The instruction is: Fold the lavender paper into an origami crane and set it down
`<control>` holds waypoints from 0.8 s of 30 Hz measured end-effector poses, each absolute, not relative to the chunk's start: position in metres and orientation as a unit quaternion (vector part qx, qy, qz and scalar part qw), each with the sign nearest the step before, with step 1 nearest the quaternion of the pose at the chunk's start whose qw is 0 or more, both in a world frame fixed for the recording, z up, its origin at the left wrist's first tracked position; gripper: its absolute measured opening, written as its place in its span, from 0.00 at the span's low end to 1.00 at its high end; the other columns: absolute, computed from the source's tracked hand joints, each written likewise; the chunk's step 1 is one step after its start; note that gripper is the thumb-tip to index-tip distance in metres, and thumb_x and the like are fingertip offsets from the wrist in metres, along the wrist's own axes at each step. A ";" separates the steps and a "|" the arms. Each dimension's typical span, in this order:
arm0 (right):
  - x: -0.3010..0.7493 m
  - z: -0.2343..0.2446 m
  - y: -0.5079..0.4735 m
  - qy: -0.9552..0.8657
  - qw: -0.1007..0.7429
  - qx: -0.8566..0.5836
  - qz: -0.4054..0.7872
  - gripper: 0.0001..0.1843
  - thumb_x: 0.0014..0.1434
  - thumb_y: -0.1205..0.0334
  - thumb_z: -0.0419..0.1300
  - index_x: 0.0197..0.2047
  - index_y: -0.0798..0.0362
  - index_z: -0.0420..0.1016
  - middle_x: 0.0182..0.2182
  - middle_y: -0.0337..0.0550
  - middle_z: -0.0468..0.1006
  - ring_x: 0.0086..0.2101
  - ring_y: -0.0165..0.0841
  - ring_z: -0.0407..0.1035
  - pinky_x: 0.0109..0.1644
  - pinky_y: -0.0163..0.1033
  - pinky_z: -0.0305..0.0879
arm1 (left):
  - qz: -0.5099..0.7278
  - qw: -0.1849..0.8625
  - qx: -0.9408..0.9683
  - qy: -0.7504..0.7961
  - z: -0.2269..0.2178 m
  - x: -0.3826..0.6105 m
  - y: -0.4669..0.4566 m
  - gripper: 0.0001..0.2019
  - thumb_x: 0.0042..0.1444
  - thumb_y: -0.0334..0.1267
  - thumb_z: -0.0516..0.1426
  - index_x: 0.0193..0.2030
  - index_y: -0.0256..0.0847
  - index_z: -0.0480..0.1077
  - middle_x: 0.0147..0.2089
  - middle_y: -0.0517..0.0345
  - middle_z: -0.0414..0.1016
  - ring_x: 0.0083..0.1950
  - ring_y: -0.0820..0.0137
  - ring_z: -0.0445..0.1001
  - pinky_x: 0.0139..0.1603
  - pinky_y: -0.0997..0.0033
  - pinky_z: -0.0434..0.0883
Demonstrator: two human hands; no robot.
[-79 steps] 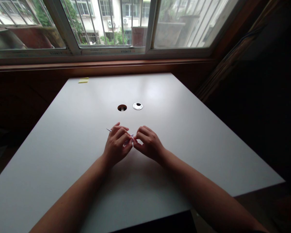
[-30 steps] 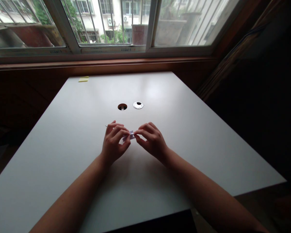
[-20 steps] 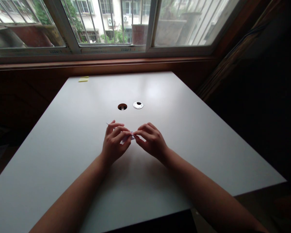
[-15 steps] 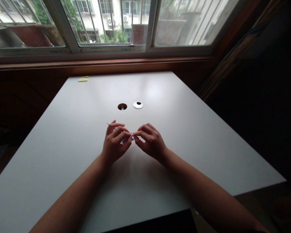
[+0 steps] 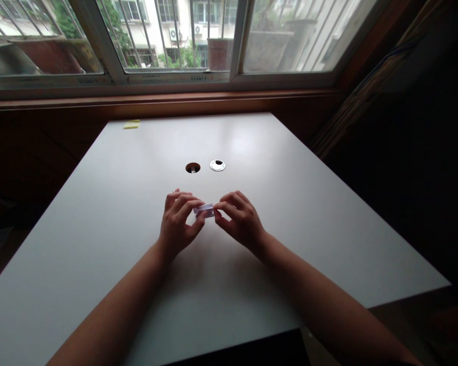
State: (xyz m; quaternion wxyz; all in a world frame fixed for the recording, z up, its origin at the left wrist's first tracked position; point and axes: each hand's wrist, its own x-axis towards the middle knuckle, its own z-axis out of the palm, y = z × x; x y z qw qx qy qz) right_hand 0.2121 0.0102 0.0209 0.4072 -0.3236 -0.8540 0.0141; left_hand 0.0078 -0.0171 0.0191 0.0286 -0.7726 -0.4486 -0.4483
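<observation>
A small folded piece of pale paper [image 5: 205, 209] is held just above the white table [image 5: 99, 213], between both hands. My left hand [image 5: 177, 223] pinches its left end with thumb and curled fingers. My right hand [image 5: 238, 218] pinches its right end the same way. Most of the paper is hidden by the fingertips; only a short pale strip shows between them.
A round open cable hole [image 5: 193, 168] and a white ring-shaped grommet cover [image 5: 217, 165] lie on the table beyond the hands. A yellow sticky note [image 5: 132, 124] sits at the far left corner. A barred window [image 5: 175, 40] runs behind; the right side is dark.
The hands have drawn slightly apart, so more of the paper strip shows between the fingertips. The thin tip seen past the left fingers is hidden now.
</observation>
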 end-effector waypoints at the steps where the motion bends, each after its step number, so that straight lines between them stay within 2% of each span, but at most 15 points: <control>1: 0.215 0.021 0.012 -0.854 0.406 -0.326 0.006 0.05 0.62 0.67 0.61 0.41 0.48 0.75 0.38 0.44 0.75 0.38 0.38 0.66 0.43 0.45 0.66 | -0.449 0.029 -0.770 -0.453 0.019 0.007 -0.016 0.11 0.56 0.34 0.62 0.47 0.45 0.72 0.45 0.56 0.76 0.53 0.60 0.70 0.65 0.47 0.64; 5: 0.222 0.023 0.014 -0.856 0.399 -0.328 -0.019 0.07 0.61 0.67 0.61 0.42 0.47 0.75 0.39 0.44 0.75 0.39 0.38 0.65 0.43 0.46 0.66 | -0.445 0.029 -0.769 -0.457 0.017 0.004 -0.015 0.12 0.56 0.35 0.62 0.48 0.46 0.72 0.45 0.55 0.76 0.52 0.59 0.71 0.64 0.46 0.63; 9: 0.222 0.025 0.013 -0.860 0.391 -0.326 -0.025 0.07 0.60 0.67 0.62 0.42 0.47 0.75 0.39 0.44 0.75 0.39 0.38 0.65 0.44 0.47 0.65 | -0.440 0.049 -0.773 -0.454 0.017 0.003 -0.015 0.10 0.57 0.33 0.63 0.45 0.48 0.73 0.44 0.58 0.77 0.51 0.62 0.73 0.66 0.45 0.61; 16: 0.220 0.028 0.011 -0.858 0.397 -0.326 -0.027 0.05 0.60 0.67 0.61 0.39 0.49 0.74 0.38 0.44 0.75 0.40 0.39 0.65 0.43 0.47 0.66 | -0.429 0.095 -0.793 -0.422 0.016 -0.001 -0.013 0.12 0.57 0.31 0.63 0.46 0.51 0.73 0.43 0.63 0.78 0.50 0.65 0.74 0.69 0.43 0.60; 24: 0.218 0.026 0.009 -0.871 0.375 -0.314 0.034 0.13 0.60 0.66 0.62 0.48 0.46 0.75 0.50 0.46 0.74 0.49 0.42 0.65 0.51 0.51 0.67 | -0.413 0.132 -0.822 -0.369 0.020 -0.003 -0.014 0.16 0.57 0.31 0.65 0.48 0.56 0.72 0.44 0.66 0.78 0.49 0.66 0.74 0.70 0.42 0.60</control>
